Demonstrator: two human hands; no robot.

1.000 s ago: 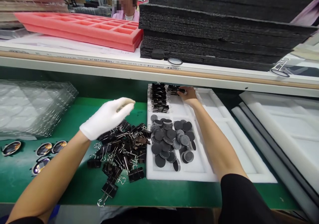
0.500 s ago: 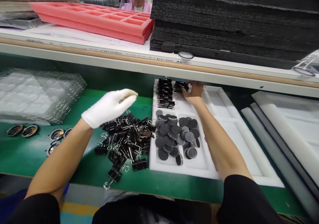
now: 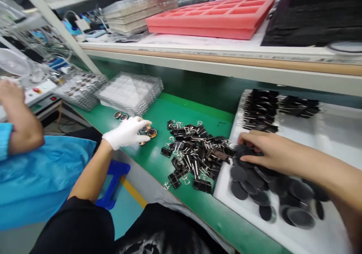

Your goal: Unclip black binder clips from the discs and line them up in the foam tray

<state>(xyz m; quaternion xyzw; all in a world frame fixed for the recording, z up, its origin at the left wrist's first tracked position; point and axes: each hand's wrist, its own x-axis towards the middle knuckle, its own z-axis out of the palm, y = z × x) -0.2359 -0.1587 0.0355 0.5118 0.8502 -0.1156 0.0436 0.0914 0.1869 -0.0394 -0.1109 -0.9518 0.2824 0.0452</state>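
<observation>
My left hand [image 3: 128, 131], in a white glove, is at the left of the green bench, thumb and fingers apart. It reaches over small round parts with dark rims and shiny orange-brown faces [image 3: 152, 133], partly covering them. My right hand [image 3: 258, 148], bare, is over a heap of dark grey discs [image 3: 250, 180] in a white foam tray [image 3: 226, 193]. Its thumb and fingers are spread at the discs on the heap's upper left; no disc is lifted. Between my hands lies a loose pile of black binder clips [image 3: 195, 152]. Rows of binder clips [image 3: 260, 109] stand at the tray's back.
Clear plastic trays [image 3: 130, 92] are stacked at the back left. A shelf [image 3: 198, 63] crosses above the bench, bearing pink foam [image 3: 203, 24] and black foam [image 3: 313, 16]. A co-worker's arm [image 3: 22, 118] and blue clothing are at the left.
The view has swung left. My right hand has left the binder clips at the tray's back for the discs. My left hand has moved left and down to the round parts.
</observation>
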